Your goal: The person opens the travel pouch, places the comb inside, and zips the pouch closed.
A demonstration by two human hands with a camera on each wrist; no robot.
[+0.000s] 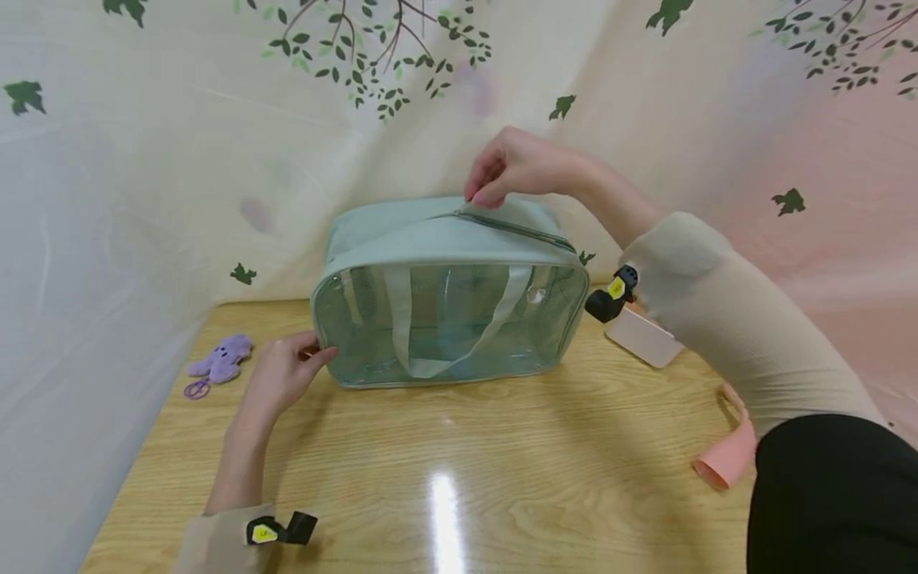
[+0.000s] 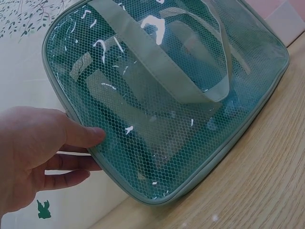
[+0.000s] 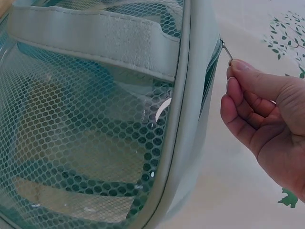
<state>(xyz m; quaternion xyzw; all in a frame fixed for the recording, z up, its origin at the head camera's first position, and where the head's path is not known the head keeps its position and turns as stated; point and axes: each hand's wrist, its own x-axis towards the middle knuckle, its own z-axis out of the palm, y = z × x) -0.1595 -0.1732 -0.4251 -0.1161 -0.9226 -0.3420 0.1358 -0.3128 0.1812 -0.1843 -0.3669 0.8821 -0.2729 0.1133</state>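
A mint-green toiletry bag [image 1: 452, 319] with clear mesh-patterned sides and a strap handle [image 1: 402, 327] stands upright at the back of the table. My left hand [image 1: 283, 371] holds its lower left edge, the thumb [image 2: 90, 136] on the front panel and the other fingers behind. Above the bag, my right hand [image 1: 516, 167] pinches the metal zipper pull [image 3: 228, 51] between thumb and fingertips. To the right of the pull, the zipper [image 1: 519, 229] is parted in a dark slit; to its left the teeth are joined.
A purple plush toy [image 1: 224, 359] with a purple ring [image 1: 197, 389] lies left of the left hand. At the right are a white box [image 1: 643, 336], partly behind the right sleeve, and a pink cone-shaped thing [image 1: 727, 454]. A leaf-patterned cloth [image 1: 287, 159] hangs behind the table.
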